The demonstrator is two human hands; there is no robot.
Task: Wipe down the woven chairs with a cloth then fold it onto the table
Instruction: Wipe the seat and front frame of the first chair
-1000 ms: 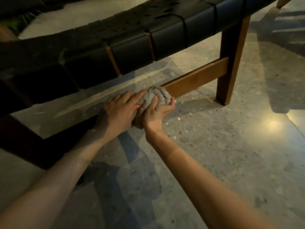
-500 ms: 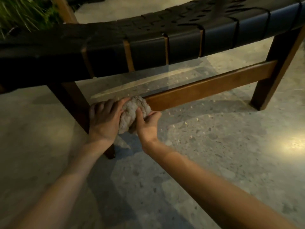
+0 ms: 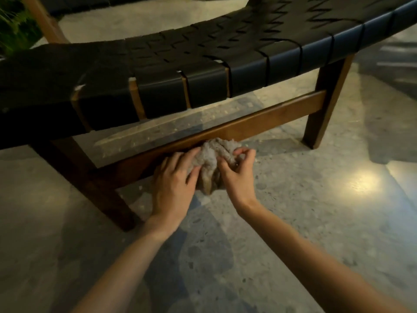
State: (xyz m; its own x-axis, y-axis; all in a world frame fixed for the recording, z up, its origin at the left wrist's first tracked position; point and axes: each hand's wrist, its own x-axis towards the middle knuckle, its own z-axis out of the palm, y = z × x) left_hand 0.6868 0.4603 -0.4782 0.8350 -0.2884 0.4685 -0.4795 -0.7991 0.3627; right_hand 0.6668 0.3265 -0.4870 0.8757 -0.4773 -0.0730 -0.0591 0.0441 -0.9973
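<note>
Speckled grey terrazzo floor (image 3: 293, 245) fills most of the head view, with a round lamp reflection (image 3: 361, 184) at 3 o'clock and a patch of green plant (image 3: 13, 26) at 10 o'clock. Across the top spans a low chair with a black woven-strap seat (image 3: 203, 64) on a dark brown wooden frame. A straight wooden stretcher rail (image 3: 270, 118) runs under the seat from the near leg (image 3: 97, 184) at 8 o'clock to the far leg (image 3: 325, 109) at 2 o'clock.

At the centre, a crumpled grey-beige cloth (image 3: 209, 159) is bunched against the near face of that rail, its lower folds hanging below it. The left hand (image 3: 173, 184) grips the cloth from its 9 o'clock side, fingers laid over the top and thumb tucked against the near folds. The right hand (image 3: 237, 175) holds it from the 3 o'clock side, with curled fingers pinching the fabric. Both bare forearms reach in from 6 o'clock.
</note>
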